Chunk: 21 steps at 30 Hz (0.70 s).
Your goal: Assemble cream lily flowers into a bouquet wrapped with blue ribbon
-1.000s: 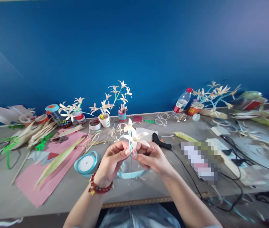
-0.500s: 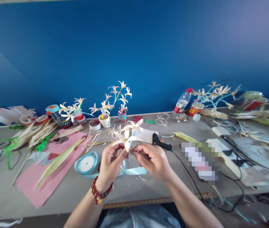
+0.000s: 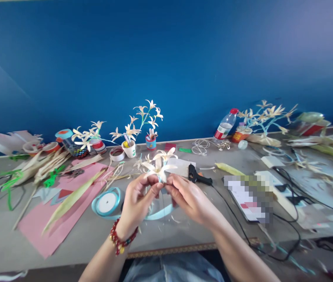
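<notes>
Cream-coloured flowers [image 3: 158, 169] stand upright between my two hands, just above the fingertips. My left hand [image 3: 139, 197], with a red bead bracelet at the wrist, pinches the base of the front flower. Close beside it, my right hand [image 3: 187, 196] has thumb and fingers pressed together at the light blue wrapping under that flower. A light blue ribbon [image 3: 160, 213] runs behind the hands towards its roll [image 3: 106, 202], which lies flat on the table to the left. The stem below the flowers is mostly hidden by my fingers.
Right of my hands lie a black glue gun [image 3: 200, 175] with its cable and a phone [image 3: 247, 199]. Pink paper [image 3: 49, 227] and a green husk [image 3: 72, 199] are at the left. Behind stand flower-filled cups [image 3: 129, 149] and a bottle [image 3: 225, 127].
My right hand has moved slightly left and up, nearer my left fingertips. The held flowers have tilted more upright, and the ribbon behind my hands hangs in a different curve.
</notes>
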Tool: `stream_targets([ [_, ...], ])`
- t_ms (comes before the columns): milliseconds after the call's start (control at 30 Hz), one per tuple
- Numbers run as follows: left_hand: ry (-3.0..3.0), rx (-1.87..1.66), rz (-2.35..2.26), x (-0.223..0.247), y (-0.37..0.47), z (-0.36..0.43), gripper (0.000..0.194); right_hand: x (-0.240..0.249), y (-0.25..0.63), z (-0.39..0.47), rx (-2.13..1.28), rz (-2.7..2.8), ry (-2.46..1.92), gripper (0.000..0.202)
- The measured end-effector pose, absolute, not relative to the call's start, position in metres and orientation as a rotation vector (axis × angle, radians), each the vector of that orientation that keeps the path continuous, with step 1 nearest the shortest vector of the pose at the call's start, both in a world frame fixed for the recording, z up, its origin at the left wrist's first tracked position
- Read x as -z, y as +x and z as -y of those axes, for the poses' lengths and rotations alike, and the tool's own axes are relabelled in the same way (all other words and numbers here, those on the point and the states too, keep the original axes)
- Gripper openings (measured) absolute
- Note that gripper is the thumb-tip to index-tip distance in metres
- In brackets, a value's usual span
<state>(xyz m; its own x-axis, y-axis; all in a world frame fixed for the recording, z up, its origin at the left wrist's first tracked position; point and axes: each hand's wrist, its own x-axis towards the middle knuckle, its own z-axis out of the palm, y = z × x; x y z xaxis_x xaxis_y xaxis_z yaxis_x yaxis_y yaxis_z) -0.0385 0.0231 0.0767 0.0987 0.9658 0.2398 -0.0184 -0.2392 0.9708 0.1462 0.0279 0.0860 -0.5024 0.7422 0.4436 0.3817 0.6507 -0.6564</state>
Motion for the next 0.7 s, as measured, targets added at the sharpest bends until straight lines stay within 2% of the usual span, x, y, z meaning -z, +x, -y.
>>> stream_targets([
  [67, 1.407, -1.325, -1.030, -0.077, -0.038, -0.024, 0.020, -0.080, 0.145, -0.026, -0.606, 2.119, -0.925, 0.005],
  [200, 1.399, -1.376, -1.059, -0.075, -0.038, -0.027, 0.019, -0.072, 0.144, -0.023, -0.348, 2.119, -1.011, 0.020],
  [333, 1.415, -1.384, -1.041, -0.069, -0.038, -0.031, 0.019, -0.077, 0.141, -0.021, -0.098, 2.128, -0.969, 0.009],
  [500, 1.370, -1.425, -1.070, -0.066, -0.037, -0.033, 0.017, -0.086, 0.136, -0.018, -0.035, 2.101, -1.011, 0.017],
  [600, 1.415, -1.444, -1.145, -0.067, -0.036, -0.034, 0.017, -0.084, 0.132, -0.019, 0.090, 2.080, -1.066, 0.007],
  [700, 1.441, -1.460, -1.178, -0.068, -0.035, -0.034, 0.016, -0.081, 0.130, -0.021, 0.120, 2.050, -1.088, 0.009],
])
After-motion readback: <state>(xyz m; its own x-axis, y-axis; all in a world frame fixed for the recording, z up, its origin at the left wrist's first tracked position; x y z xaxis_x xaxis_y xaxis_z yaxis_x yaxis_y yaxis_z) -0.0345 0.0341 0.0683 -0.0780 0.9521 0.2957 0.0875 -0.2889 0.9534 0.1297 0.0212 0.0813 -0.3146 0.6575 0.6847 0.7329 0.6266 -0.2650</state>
